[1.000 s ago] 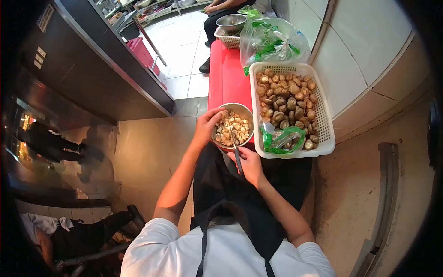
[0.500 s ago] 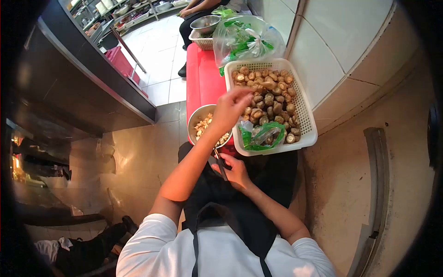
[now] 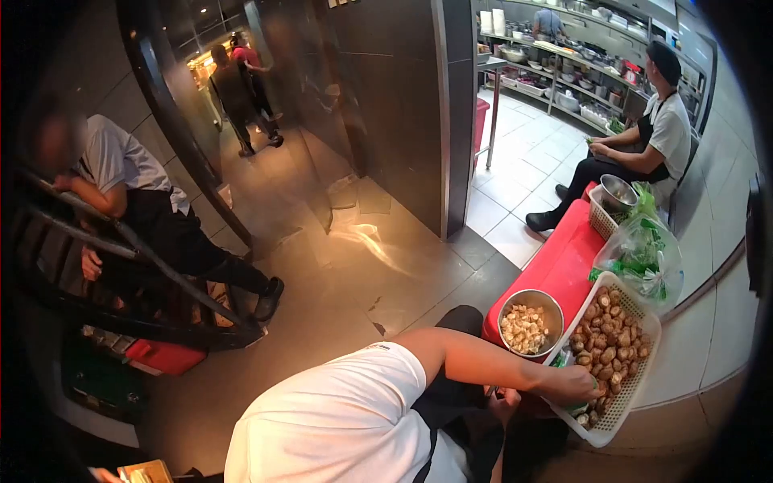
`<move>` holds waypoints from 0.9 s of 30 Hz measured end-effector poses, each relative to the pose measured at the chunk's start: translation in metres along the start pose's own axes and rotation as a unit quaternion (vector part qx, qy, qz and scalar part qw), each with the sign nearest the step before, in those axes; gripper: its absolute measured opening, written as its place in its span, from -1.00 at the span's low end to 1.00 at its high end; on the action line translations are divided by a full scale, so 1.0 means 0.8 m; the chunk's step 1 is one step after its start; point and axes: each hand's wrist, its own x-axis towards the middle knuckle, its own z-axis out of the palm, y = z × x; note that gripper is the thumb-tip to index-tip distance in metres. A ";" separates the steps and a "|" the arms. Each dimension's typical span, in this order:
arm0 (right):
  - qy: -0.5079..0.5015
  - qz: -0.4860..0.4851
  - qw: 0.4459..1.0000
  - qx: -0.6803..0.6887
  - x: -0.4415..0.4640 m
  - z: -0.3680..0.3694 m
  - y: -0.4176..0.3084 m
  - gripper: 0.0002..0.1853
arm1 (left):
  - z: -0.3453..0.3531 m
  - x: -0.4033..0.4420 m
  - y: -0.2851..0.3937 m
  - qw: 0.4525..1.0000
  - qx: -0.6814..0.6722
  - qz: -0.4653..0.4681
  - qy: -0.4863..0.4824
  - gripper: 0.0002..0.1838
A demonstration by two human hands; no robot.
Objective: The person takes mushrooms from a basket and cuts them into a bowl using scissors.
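Observation:
My left hand [image 3: 570, 385] reaches into the near left corner of a white perforated basket [image 3: 600, 435] of brown mushrooms [image 3: 609, 342]. The back of the hand faces me and its fingertips are hidden, beside a green plastic bag [image 3: 561, 360]. My right hand [image 3: 505, 405] is low in front of my lap, below a metal bowl [image 3: 503, 342], closed on scissors [image 3: 489, 391] that show only as a small dark part. Pale cut mushroom pieces [image 3: 525, 328] lie in the bowl.
Bowl and basket rest on a long red box [image 3: 555, 262]. Behind them are a clear bag with greens [image 3: 640, 258] and a small metal bowl [image 3: 618, 191]. A seated person [image 3: 656, 137] is at the far end. Another person [image 3: 137, 169] leans on a railing [image 3: 153, 258] at left.
My view has swung left and up, bringing the corridor and other people into sight. My left hand has moved from above the mushrooms down to the basket's near corner. The right hand stays low.

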 end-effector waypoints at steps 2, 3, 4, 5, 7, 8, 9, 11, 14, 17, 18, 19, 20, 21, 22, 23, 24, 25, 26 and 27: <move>-0.022 0.015 1.000 -0.005 -0.002 0.001 0.002 -0.70 | 0.010 0.002 0.005 0.987 0.096 0.058 -0.117 -0.86; -0.028 0.022 0.999 -0.023 -0.002 -0.002 -0.008 -0.71 | 0.010 0.003 0.007 0.971 0.143 0.088 -0.173 -0.87; -0.035 0.030 0.998 -0.039 -0.002 -0.005 -0.013 -0.72 | 0.013 0.004 0.010 0.969 0.151 0.087 -0.176 -0.89; -0.048 0.050 0.997 -0.027 -0.003 -0.007 -0.014 -0.74 | 0.017 0.006 0.012 0.967 0.159 0.088 -0.180 -0.90; -0.072 0.085 0.994 0.000 0.000 -0.007 -0.014 -0.76 | 0.017 0.009 0.015 0.958 0.185 0.098 -0.195 -0.90; -0.065 0.065 0.996 0.000 0.003 -0.006 -0.014 -0.77 | 0.017 0.010 0.018 0.952 0.199 0.106 -0.207 -0.89; -0.058 0.048 0.997 0.000 0.003 -0.006 -0.016 -0.79 | 0.013 0.012 0.023 0.946 0.211 0.113 -0.219 -0.89; -0.040 0.010 0.999 -0.007 -0.002 -0.003 -0.001 -0.81 | 0.008 0.022 0.027 0.941 0.200 0.105 -0.252 -0.86; -0.043 -0.012 0.999 -0.018 -0.005 0.002 0.022 -0.82 | 0.018 0.036 0.020 0.930 0.173 0.114 -0.304 -0.81; -0.074 0.010 0.997 -0.021 0.013 -0.014 -0.027 -0.78 | 0.036 0.034 0.026 0.928 0.186 0.147 -0.289 -0.78; -0.066 -0.019 0.997 -0.028 0.015 -0.015 -0.022 -0.76 | 0.030 0.031 0.017 0.925 0.207 0.158 -0.275 -0.78; -0.059 -0.047 0.996 -0.035 0.013 -0.013 -0.013 -0.74 | 0.004 0.031 0.018 0.932 0.207 0.156 -0.252 -0.78; -0.072 -0.032 0.996 -0.034 0.006 -0.008 0.010 -0.74 | 0.017 0.030 0.015 0.939 0.206 0.144 -0.234 -0.79; -0.081 -0.013 0.996 -0.037 -0.003 -0.002 0.034 -0.74 | 0.024 0.029 0.014 0.945 0.204 0.133 -0.217 -0.80; -0.084 0.012 0.995 -0.042 -0.009 0.001 0.062 -0.73 | 0.032 0.026 0.005 0.945 0.207 0.130 -0.218 -0.81; -0.030 0.052 0.998 -0.001 0.002 -0.001 0.012 -0.71 | 0.035 0.026 0.005 0.945 0.206 0.133 -0.218 -0.81; -0.020 0.024 0.999 0.008 0.005 0.000 0.012 -0.71 | 0.047 0.025 0.003 0.944 0.204 0.137 -0.220 -0.81; -0.011 -0.003 1.000 0.018 0.008 0.005 0.016 -0.70 | 0.083 0.018 -0.003 0.956 0.219 0.137 -0.142 -0.85; -0.005 -0.028 0.999 0.027 0.005 0.007 0.017 -0.69 | 0.078 0.019 0.002 0.959 0.211 0.135 -0.134 -0.85; -0.005 -0.029 0.999 0.011 0.006 0.005 0.006 -0.68 | 0.061 0.017 0.002 0.963 0.201 0.131 -0.126 -0.85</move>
